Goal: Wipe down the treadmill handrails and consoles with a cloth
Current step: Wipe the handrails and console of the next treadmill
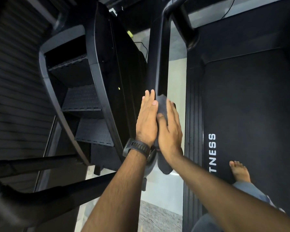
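Observation:
A dark grey cloth is wrapped over the near end of the treadmill's black left handrail. My right hand presses the cloth against the rail from the right, thumb on top. My left hand, with a black watch on the wrist, lies flat against the rail's left side, fingers straight and together, touching the cloth's edge. A loose end of the cloth hangs below my wrists. The handrail runs away from me up to a curved bar at the top. No console is in view.
The treadmill belt with white lettering lies to the right, and my bare foot stands on it. A black stair-climber machine stands close on the left. A strip of pale floor runs between the two machines.

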A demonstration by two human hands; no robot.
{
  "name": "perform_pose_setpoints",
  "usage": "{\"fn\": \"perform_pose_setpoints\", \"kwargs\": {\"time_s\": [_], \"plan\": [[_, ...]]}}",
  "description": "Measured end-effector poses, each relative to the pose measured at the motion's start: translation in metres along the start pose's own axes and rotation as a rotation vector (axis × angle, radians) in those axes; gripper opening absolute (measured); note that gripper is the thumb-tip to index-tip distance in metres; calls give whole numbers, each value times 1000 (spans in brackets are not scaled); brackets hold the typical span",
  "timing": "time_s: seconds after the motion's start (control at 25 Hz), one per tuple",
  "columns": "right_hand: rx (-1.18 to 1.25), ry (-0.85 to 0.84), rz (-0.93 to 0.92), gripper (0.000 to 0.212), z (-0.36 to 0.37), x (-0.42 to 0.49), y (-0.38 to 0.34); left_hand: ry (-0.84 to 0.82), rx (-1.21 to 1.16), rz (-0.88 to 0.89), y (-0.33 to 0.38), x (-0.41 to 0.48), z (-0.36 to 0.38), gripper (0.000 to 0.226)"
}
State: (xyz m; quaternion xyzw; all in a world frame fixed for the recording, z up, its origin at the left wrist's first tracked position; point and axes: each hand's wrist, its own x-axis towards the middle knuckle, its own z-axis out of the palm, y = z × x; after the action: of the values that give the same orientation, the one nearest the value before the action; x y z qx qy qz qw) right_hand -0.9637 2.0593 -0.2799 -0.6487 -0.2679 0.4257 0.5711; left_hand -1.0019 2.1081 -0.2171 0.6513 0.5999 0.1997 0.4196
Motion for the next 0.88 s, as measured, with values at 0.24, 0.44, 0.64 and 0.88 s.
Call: {"fn": "perform_pose_setpoints", "kwargs": {"time_s": [0.24,0.44,0.64,0.88], "plan": [[2,-4,48,62,3,-25,5,6,-12,27,-10,-15,-3,64],[-11,8,242,56,7,-15,16,-1,36,27,-11,-24,-2,63],[-11,31,-9,54,7,-9,16,4,4,24,-16,-24,-3,64],[43,47,8,55,6,-33,16,-7,34,57,-19,-30,-5,58]]}}
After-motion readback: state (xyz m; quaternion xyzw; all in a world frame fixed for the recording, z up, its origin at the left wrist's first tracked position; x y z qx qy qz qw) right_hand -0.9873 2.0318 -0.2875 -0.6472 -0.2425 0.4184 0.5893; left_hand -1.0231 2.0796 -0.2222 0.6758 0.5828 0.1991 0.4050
